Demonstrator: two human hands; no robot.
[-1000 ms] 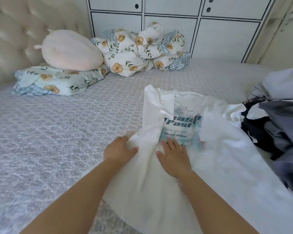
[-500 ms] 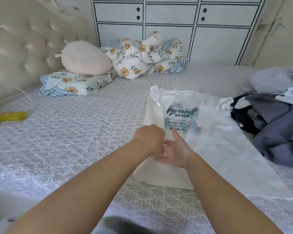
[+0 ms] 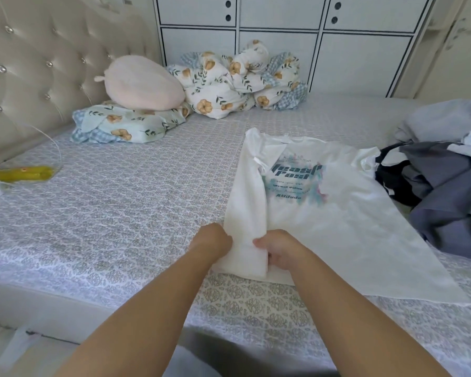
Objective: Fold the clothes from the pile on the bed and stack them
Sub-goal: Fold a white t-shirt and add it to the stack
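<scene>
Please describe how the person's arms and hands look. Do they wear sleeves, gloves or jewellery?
Both forearms are bare as far as the picture shows: no sleeves in view. The left hand and the right hand wear no gloves. No watch, bracelet or ring is visible on the wrists or fingers.

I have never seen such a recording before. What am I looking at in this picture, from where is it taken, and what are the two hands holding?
There is no machine here. A person wears a camera on the head, looking forward and down, so you see their own bare arms. The left hand and the right hand both grip the near edge of a white T-shirt with printed lettering, one side already folded inward. It lies on a patterned bed. To the right sits the pile of unfolded clothes, grey and dark. Farther back are a floral pillow, a pink cushion on it, and a bunched floral quilt.
</scene>
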